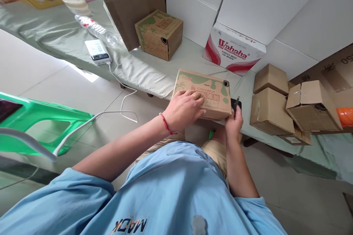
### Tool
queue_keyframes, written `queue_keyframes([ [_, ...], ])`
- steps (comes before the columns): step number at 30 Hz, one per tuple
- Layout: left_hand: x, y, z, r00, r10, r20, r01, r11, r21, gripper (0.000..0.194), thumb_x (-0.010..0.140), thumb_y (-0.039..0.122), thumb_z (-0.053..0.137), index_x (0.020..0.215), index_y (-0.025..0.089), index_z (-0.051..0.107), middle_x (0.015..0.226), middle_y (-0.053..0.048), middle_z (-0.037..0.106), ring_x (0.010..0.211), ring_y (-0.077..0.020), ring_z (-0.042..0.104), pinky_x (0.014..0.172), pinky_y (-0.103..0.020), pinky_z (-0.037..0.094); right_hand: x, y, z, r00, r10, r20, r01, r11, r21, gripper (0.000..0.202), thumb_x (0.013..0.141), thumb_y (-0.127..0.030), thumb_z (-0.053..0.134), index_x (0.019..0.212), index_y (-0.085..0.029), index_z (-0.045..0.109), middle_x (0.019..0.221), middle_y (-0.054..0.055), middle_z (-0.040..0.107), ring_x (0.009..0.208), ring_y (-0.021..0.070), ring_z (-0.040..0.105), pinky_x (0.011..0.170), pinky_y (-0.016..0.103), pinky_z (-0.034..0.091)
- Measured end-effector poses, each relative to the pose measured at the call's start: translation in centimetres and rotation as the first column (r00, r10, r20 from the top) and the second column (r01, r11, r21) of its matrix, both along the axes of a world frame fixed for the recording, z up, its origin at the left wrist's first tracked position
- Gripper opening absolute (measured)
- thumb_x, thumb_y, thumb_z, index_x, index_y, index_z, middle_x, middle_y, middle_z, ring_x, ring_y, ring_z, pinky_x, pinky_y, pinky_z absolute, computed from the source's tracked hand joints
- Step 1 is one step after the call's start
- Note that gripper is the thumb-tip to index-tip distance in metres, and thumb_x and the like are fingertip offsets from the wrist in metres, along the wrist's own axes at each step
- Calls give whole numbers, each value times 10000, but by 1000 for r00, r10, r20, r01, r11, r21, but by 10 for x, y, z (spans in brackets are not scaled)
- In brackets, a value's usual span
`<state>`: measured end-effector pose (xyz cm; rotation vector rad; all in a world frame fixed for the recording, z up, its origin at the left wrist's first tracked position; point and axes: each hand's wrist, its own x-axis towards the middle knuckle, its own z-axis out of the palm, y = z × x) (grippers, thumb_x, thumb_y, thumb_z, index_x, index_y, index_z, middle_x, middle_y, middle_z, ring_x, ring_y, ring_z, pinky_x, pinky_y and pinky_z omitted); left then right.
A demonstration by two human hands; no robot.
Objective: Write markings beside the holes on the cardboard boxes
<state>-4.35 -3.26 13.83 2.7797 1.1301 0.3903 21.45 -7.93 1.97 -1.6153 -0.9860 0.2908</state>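
Note:
A cardboard box (190, 77) printed with "COCONUT" and green drips lies at the edge of the cloth-covered surface before me. My left hand (189, 108), a ring on one finger, rests across its top with fingers stretched out. Close by the box's lower right corner, my right hand (234, 123) grips a thin dark pen-like tool (237, 102) that points upward. Its exact kind is too small to make out. A flat black object (233, 103) shows partly behind that tool, next to the box.
A similar box (160, 35) stands against the wall, left of a white and red Wahaha carton (234, 49). Several plain cardboard boxes (271, 112) are stacked right. To the left lie a plastic bottle (96, 29), a white power bank (97, 51) with cable, and a green stool (49, 121).

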Motion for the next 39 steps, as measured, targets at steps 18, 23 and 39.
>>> queue_keyframes([
  [18,90,98,-6,998,-44,40,47,997,-69,468,1098,380,446,1440,139,654,1340,-214,719,1269,-402,656,1180,-606,391,10,-47,90,834,97,-544,35,973,227,374,878,-445,834,774,-227,548,520,-59,626,368,83,473,405,178,375],
  [23,79,86,-8,987,-54,154,58,998,-26,419,1100,365,518,1436,163,666,1365,-195,712,1293,-380,644,1186,-584,411,-3,-5,115,841,186,-508,-80,972,223,540,958,-763,652,1029,-228,672,642,-10,697,432,103,477,389,193,333],
  [39,68,62,-15,895,-293,335,244,953,180,196,1057,122,558,962,175,721,1121,-86,772,1080,-239,704,838,-387,538,-43,57,108,992,-119,-35,121,988,93,228,937,-398,758,1056,-206,724,840,8,723,611,114,570,577,255,442],
])
